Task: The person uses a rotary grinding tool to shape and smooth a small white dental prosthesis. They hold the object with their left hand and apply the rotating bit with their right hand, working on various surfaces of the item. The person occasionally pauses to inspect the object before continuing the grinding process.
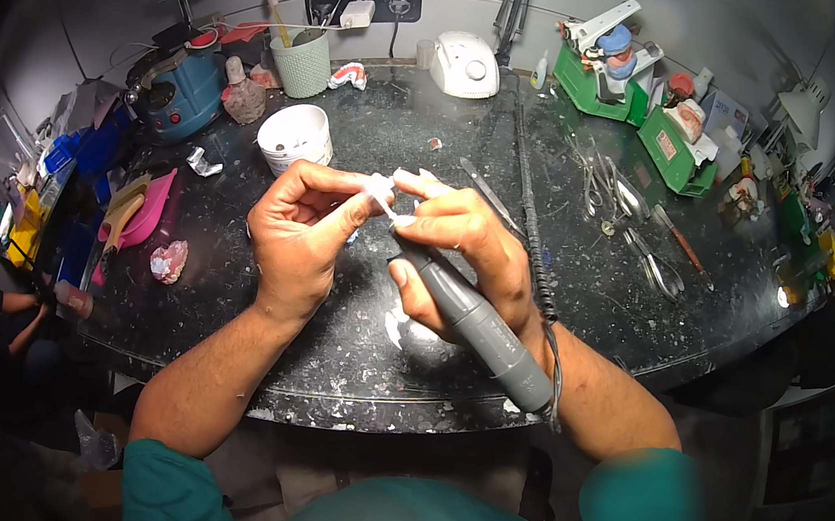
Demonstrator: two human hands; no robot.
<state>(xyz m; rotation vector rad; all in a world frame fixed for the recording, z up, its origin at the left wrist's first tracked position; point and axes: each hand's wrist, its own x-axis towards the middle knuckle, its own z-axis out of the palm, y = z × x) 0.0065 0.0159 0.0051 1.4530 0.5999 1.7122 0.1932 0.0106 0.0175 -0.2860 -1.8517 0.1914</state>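
My left hand (301, 219) pinches a small white piece (379, 193) between thumb and fingertips, over the middle of the bench. Its exact kind is too small to make out. A dark grey rotary handpiece (490, 340) lies slanted in my right hand (475, 238), its rear end toward my right forearm. The handpiece's front end, under my right fingers, is mostly hidden. My right fingertips meet the white piece from the other side, touching or nearly touching my left fingers. Just behind my left hand stands a white tub (296, 134).
A coiled black cord (531, 211) runs down beside my right hand; behind it sits a white control box (464, 66). Pliers (650, 263) and other tools lie right, near green bins (677, 153). On the left are a pink dustpan (149, 210), a pinkish lump (168, 262) and a blue machine (180, 95).
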